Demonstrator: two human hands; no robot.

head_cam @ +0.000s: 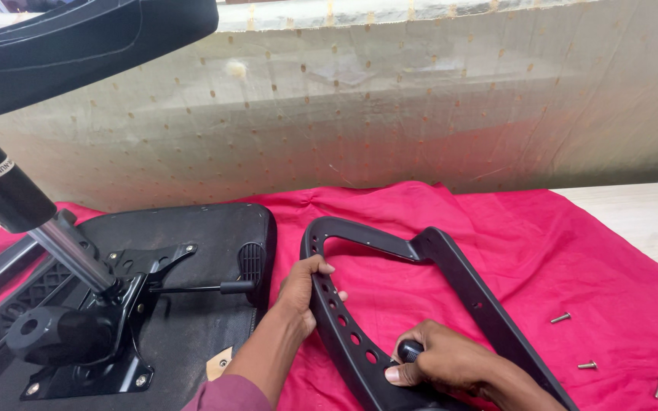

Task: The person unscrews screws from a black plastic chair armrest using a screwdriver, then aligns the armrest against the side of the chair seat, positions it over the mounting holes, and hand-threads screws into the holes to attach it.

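Observation:
A black plastic chair armrest frame [390, 243] with a row of holes lies on a red cloth [542, 251]. My left hand [302, 293] grips its curved left bar near the top. At the lower part of that bar my right hand [439, 364] is closed on a small black-handled tool [410, 350], held against the holes. To the left an upturned black chair seat [215, 228] shows its metal mechanism plate [127, 285] and lever.
A chrome gas cylinder [70, 247] and black chair base [62, 42] rise at the left. Three loose screws [586, 365] lie on the cloth at the right. A cream dotted fabric wall [420, 99] stands behind. Pale floor [649, 221] shows at the right.

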